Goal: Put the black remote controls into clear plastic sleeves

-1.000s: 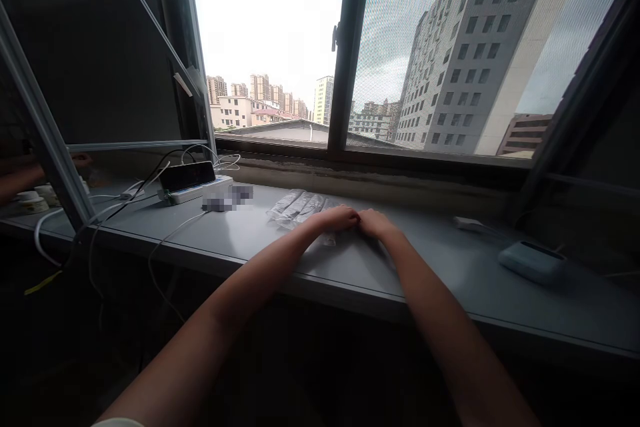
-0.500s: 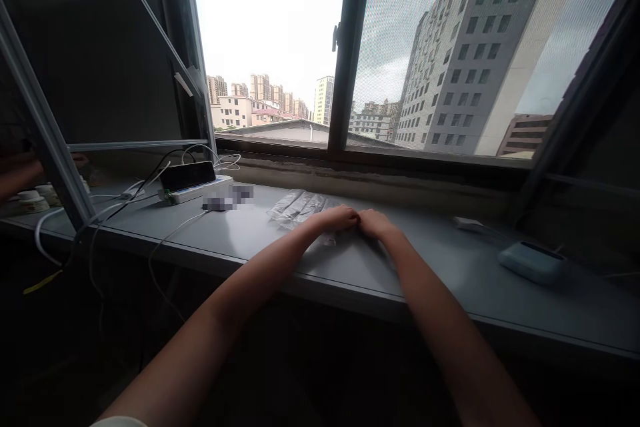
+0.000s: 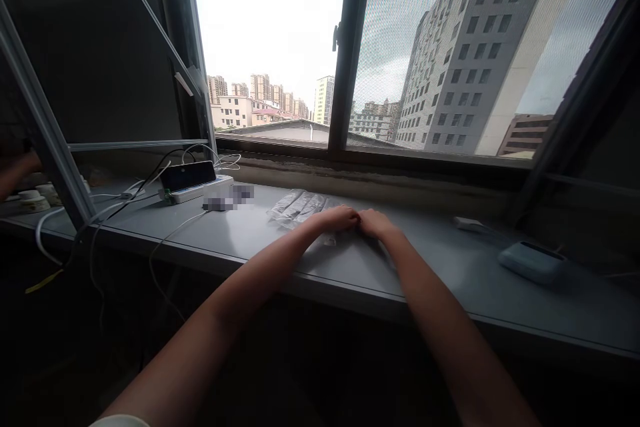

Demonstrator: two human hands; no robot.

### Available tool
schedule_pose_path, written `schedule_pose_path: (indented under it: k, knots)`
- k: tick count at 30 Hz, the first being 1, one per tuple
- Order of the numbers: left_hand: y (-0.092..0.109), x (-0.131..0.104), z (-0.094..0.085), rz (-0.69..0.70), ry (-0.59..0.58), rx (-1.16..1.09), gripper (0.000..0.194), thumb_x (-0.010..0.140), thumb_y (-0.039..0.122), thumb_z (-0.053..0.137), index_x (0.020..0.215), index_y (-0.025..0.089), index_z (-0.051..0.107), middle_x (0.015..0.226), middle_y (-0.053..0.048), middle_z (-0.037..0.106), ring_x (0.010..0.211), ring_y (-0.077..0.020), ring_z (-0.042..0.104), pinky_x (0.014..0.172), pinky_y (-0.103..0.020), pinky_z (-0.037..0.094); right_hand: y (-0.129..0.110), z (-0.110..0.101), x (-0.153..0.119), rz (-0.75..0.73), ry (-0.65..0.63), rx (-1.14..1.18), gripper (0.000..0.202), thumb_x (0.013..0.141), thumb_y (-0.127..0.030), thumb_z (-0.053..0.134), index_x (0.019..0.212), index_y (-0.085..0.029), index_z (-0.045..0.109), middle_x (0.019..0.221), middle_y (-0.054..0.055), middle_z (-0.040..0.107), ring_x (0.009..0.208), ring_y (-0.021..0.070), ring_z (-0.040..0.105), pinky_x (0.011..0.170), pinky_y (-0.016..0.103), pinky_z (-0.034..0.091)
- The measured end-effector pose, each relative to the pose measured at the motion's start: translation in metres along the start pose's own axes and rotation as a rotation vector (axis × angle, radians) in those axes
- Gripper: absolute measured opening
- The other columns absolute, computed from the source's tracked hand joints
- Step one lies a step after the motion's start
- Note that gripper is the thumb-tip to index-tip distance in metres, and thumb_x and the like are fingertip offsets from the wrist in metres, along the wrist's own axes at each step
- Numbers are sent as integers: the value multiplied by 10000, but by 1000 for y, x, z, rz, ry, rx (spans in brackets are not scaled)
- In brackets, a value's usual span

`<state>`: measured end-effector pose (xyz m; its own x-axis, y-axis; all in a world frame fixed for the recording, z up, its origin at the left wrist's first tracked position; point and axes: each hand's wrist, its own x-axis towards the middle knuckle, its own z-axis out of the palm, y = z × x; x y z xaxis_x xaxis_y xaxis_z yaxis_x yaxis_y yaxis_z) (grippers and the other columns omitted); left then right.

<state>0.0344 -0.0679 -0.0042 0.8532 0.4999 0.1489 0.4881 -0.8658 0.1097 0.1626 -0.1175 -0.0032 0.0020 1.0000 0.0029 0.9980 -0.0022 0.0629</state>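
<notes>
Checking against the preceding second, we found almost nothing changed on the grey bench (image 3: 470, 273): both hands kept their place and the plastic-wrapped packets (image 3: 296, 205) lay unshifted, so we judged the work paused or too fine to see. One clear move showed at nine o'clock, where another person's forearm (image 3: 17, 172) had drawn back leftward; we gave it no bearing on the work. Taking the hands as clock centre, we put the left hand (image 3: 343, 217) just towards nine and the right hand (image 3: 373, 221) just towards three, touching or nearly so. Fingers looked curled, but the tips were hidden, so we couldn't tell whether they were apart, together or clamped on anything. Packets lay flat between nine and ten, their near side partly covered by the left hand and wrist; contact unconfirmed. Farther out that way we logged a dark-screened phone (image 3: 187, 177) against a white power strip (image 3: 205, 188); at three, a small white item (image 3: 467, 223); between three and four, a blue-grey case (image 3: 533, 261). We read no brands or writing: packets bore no legible print, and the bottles (image 3: 33, 201) at nine were too dim.
</notes>
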Motion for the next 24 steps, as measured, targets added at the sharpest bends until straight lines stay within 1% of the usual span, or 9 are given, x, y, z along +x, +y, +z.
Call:
schedule_pose_path:
  k: [5,12,16,24]
  knots:
    - [-1,1,1,0,-6,11,261,899,137,438,809,143,683,812,-57,696,746,-164,596,756,-254,445,0,0,1,3,-7,-3,369,933,-194,405,1184,-154,672,1202,166,671,1097,288,641,819,323,486]
    - [-4,1,3,11,3,13,273,905,146,432,816,150,690,820,-46,700,758,-157,588,755,-246,442,1,0,0,2,-2,-6,359,928,-196,424,1190,-155,667,1216,157,668,1106,275,639,826,302,480]
    - [-6,3,5,24,14,1,269,894,136,439,814,140,696,802,-54,698,736,-160,590,755,-260,446,1,1,1,2,-3,-5,368,932,-187,409,1192,-152,667,1219,161,665,1104,280,640,827,313,483]
    - [-8,4,6,22,1,28,286,899,150,418,831,140,696,845,-65,708,770,-167,603,765,-258,445,2,2,2,-2,-4,0,359,940,-198,412,1190,-162,668,1219,159,665,1101,283,640,832,319,487]
